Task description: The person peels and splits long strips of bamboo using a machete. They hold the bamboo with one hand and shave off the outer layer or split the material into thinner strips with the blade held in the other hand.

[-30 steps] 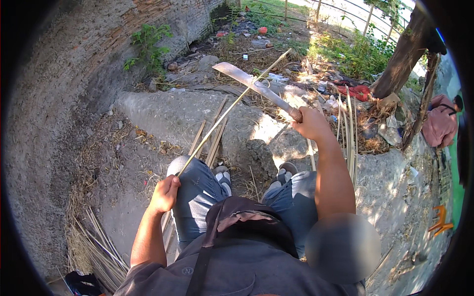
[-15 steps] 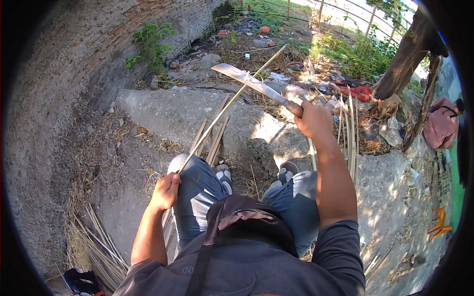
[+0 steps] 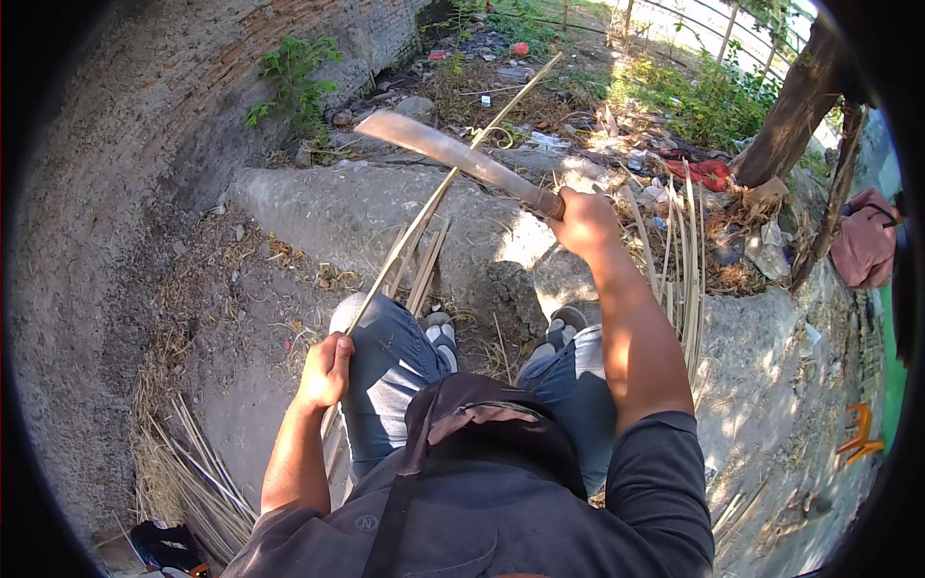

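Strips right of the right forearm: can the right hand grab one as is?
Probably not as is: the right hand is closed around the machete handle. Otherwise the way looks free; nothing visible seems to block the strips to its right.

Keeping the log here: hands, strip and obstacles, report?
Left hand grips pale strip. Right hand holds machete, blade crossing strip. Possible obstruction: left knee, close to strip.

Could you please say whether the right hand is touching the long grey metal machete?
Touching: the head view shows the right hand closed around the brown handle of the long grey metal machete.
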